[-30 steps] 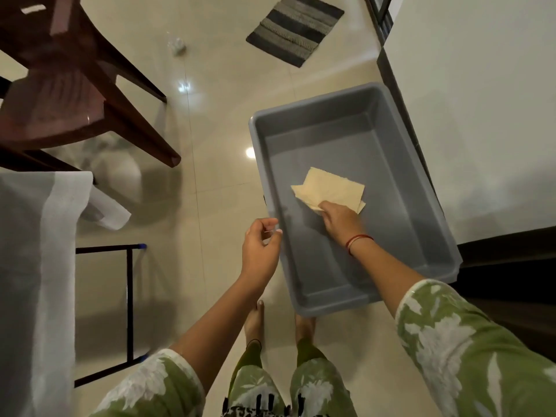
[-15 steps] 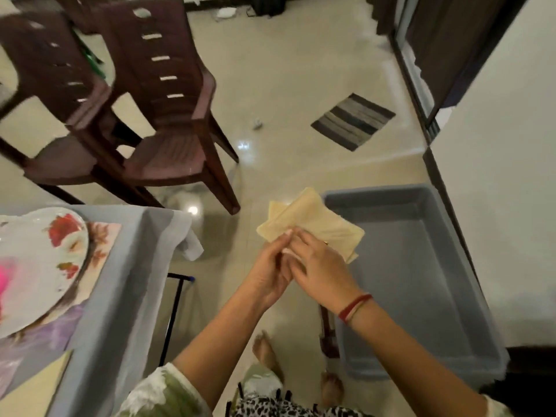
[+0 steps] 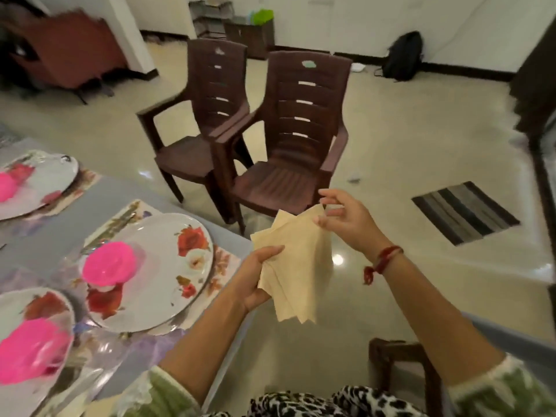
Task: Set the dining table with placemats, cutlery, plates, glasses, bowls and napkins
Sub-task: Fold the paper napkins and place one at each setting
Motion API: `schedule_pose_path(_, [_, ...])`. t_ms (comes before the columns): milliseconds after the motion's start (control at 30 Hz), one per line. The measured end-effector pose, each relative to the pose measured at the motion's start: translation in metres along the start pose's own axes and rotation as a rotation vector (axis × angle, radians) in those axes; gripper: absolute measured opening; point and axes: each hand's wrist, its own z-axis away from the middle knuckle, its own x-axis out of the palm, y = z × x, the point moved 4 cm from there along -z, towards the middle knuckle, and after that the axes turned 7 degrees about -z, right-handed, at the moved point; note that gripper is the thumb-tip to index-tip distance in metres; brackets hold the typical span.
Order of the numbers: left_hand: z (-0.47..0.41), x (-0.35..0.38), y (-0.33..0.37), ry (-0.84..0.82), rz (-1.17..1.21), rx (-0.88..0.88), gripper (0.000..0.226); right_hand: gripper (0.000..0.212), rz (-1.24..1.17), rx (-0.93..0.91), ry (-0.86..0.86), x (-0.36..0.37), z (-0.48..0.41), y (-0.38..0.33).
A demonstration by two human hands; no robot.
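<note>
Head view, single entry.

Napkins (image 3: 296, 266): cream paper, several sheets fanned with corners offset, held in the air just off the corner of the dining table (image 3: 126, 191), over the floor. None is laid at a place yet.

Left hand (image 3: 255, 278): grips the lower edge of the fan, thumb on top and fingers curled beneath. Judged purpose: to steady the stack so that one sheet can be drawn off.

Right hand (image 3: 346, 218): thumb and one finger close on the upper corner of the sheets, with the remaining fingers spread apart above. Judged purpose: peeling a single napkin free. Motion blur leaves the exact contact soft.

Place settings: three floral plates, nearest (image 3: 168, 266), each lying on a printed placemat (image 3: 222, 263). Two of them carry a pink bowl (image 3: 108, 263) at centre, and a pink patch at the frame's edge suggests one on the third. The stacked order suggests that napkins are a late item. Cutlery is not distinguishable.

Surroundings: two brown plastic armchairs (image 3: 282, 164) stand side by side beyond the table. A striped floor mat (image 3: 463, 212) lies well apart to the right.
</note>
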Motion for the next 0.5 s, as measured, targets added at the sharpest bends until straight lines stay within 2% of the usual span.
schedule_pose_path(133, [-0.007, -0.023, 0.04, 0.011, 0.094, 0.082, 0.036, 0.03, -0.019, -0.092, -0.045, 0.031, -0.057, -0.022])
schedule_pose_path(267, [-0.024, -0.042, 0.07, 0.048, 0.184, 0.154, 0.036, 0.025, -0.094, -0.06, -0.155, 0.057, -0.115, -0.035])
schedule_pose_path(367, [-0.048, -0.054, 0.091, 0.071, 0.261, 0.232, 0.045, 0.013, -0.156, -0.046, -0.243, 0.069, -0.159, -0.043])
schedule_pose_path(467, [-0.077, -0.056, 0.11, 0.071, 0.322, 0.333, 0.065, 0.009, -0.139, -0.125, -0.214, 0.073, -0.217, -0.045])
schedule_pose_path(500, [-0.09, -0.053, 0.115, 0.087, 0.325, 0.351, 0.064, 0.007, -0.131, -0.152, -0.215, 0.074, -0.239, -0.047])
